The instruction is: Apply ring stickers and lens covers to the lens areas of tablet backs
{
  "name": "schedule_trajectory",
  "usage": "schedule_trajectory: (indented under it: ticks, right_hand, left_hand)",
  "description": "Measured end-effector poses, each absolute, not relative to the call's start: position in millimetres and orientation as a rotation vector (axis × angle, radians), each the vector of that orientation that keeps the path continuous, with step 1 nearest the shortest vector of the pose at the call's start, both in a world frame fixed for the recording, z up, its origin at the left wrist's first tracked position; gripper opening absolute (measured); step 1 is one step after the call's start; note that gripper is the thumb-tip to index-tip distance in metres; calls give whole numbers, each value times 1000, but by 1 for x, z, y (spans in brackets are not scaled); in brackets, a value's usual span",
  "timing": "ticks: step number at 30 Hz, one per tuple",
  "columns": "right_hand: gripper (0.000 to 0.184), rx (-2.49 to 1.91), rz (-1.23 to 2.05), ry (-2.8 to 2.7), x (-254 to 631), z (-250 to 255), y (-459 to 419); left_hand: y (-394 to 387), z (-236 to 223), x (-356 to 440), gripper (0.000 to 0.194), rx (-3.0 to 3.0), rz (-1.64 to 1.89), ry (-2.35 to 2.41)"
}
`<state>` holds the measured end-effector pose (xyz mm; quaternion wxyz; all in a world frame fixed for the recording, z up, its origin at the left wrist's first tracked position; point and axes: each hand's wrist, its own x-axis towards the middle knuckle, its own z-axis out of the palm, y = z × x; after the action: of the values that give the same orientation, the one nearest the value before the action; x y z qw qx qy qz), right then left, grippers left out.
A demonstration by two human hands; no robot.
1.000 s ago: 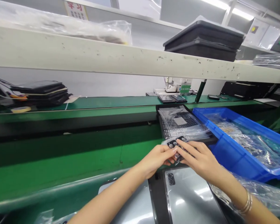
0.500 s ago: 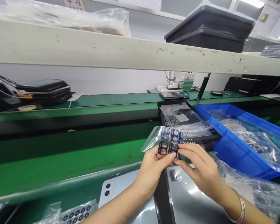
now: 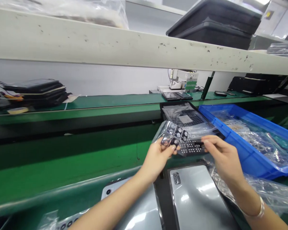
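A clear sheet of black lens covers (image 3: 178, 132) is pinched at its near edge by the left hand (image 3: 158, 155), its rows slanted down to the right, while a small dark piece (image 3: 198, 144), blurred, seems to be held between the closed fingertips of the right hand (image 3: 227, 159). The hands are separated by a gap above the perforated tray (image 3: 191, 148); rightward, room is bounded by the blue bin (image 3: 232, 143).

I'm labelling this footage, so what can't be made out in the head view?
In the head view:
- Small dark piece: too small to identify, partly covered by the right hand.
- Sheet of lens parts: partly hidden by the left hand.
- Left tablet: partly hidden by the left forearm, near end cut off by the bottom edge.
- Green sign: lettering too small.
- Blue bin: right end cut off by the picture edge.
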<state>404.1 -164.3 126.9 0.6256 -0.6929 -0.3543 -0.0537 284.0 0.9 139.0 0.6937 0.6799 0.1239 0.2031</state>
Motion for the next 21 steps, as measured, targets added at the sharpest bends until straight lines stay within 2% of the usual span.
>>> schedule_trajectory:
  ticks: [5,9,11,15,20,21]
  right_hand:
    - [28,-1403,178,-479,425,116,-177]
    - [26,-1489,158,-546,420,108,-186]
    - [21,-1609,86,-690,416,107,-191]
    - [9,-1668,-88,-1069,406,114,-192]
    - [15,-1469,-76,-1462,397,123,-178]
    - [17,-1426,-54,-1525,395,124,-174]
  left_hand:
    - [31,155,353,11,1652,305,178]
    - [34,136,401,5,1734,161,318]
    - [31,120,411,12,1786,98,433]
    - [31,108,402,20,1888,139,514]
    - [31,135,338,13,1898,115,321]
    - [29,139,318,16,1872,65,267]
